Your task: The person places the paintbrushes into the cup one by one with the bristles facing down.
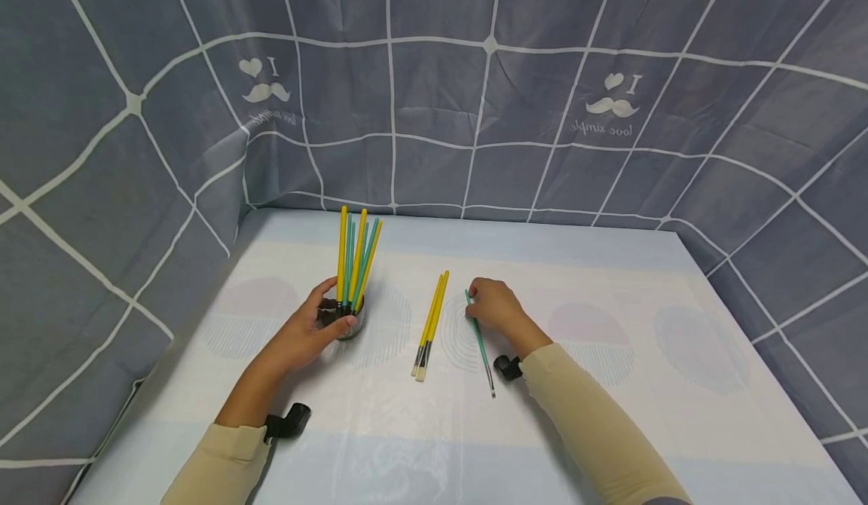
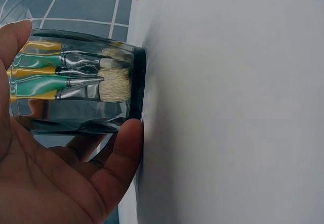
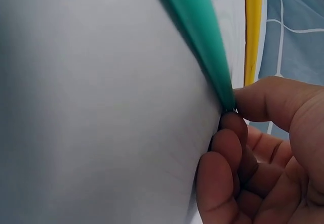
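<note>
My left hand (image 1: 298, 339) grips a clear glass (image 2: 81, 120) around its side, thumb and fingers spread over opposite faces. Inside the glass stand several yellow and green paintbrushes, bristles (image 2: 115, 86) down and handles (image 1: 342, 256) up. My right hand (image 1: 500, 310) pinches a green paintbrush (image 1: 482, 347) near its handle end, between thumb and fingertip. That brush lies along the tabletop, its bristle end pointing toward me. In the right wrist view, the green handle (image 3: 200, 32) narrows into the pinch, while the other fingers curl against the table.
Two yellow paintbrushes (image 1: 434, 316) lie side by side between my hands, bristles toward me. The white table (image 1: 380, 445) has faint printed circles. Grey curtain (image 1: 441, 98) with white lines surrounds its back and sides. Each wrist wears a small black camera mount (image 1: 290, 420).
</note>
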The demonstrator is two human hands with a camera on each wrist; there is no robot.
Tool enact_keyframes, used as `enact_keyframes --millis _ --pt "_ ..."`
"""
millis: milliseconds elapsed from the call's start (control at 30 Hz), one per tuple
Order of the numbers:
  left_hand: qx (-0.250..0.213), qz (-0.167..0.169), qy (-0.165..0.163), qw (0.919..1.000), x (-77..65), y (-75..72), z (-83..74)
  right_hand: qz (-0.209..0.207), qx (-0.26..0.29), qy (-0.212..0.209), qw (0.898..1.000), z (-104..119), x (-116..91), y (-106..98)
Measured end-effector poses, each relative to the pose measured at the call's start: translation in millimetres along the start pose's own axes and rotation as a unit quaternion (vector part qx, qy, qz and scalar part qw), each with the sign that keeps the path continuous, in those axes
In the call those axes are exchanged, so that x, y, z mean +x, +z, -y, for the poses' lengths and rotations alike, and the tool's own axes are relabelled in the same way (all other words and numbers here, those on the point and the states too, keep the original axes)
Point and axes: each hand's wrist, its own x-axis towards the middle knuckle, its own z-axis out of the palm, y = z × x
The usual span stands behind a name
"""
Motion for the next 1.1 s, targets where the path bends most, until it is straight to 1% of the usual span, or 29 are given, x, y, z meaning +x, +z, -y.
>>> enact_keyframes --millis 233,333,567,700,800,900,1000,1100 --pt "-0.002 0.001 0.0 1.0 0.2 0.6 -0.3 -0.019 0.01 0.003 1.0 -1 -3 2" --pt "-0.005 0.003 0.002 1.0 0.4 1.2 0.2 -0.02 0.013 0.003 1.0 -1 -5 2" --pt "-0.002 0.001 0.0 1.0 0.0 1.2 -0.2 -0.013 -0.021 -0.012 1.0 4 -7 -1" --pt "0.007 -0.003 -0.003 1.0 -0.6 0.1 -0.9 -0.012 -0.026 -0.013 1.0 5 -7 -2" --pt "0.005 -0.001 0.001 1.0 -0.7 -0.3 -0.9 -0.006 -0.009 -0.012 1.0 3 -6 -2" --pt "0.0 0.001 0.005 1.0 -0.7 -0.3 -0.8 0.0 0.033 -0.008 0.999 -1 -4 -3" --pt "-0.002 0.001 0.006 1.0 -0.9 -0.1 -0.4 0.002 0.079 -0.008 0.997 -3 -3 -5" --pt "-0.003 0.001 0.006 1.0 -1.1 0.1 -0.2 0.006 0.108 -0.014 0.994 -3 -2 -8"
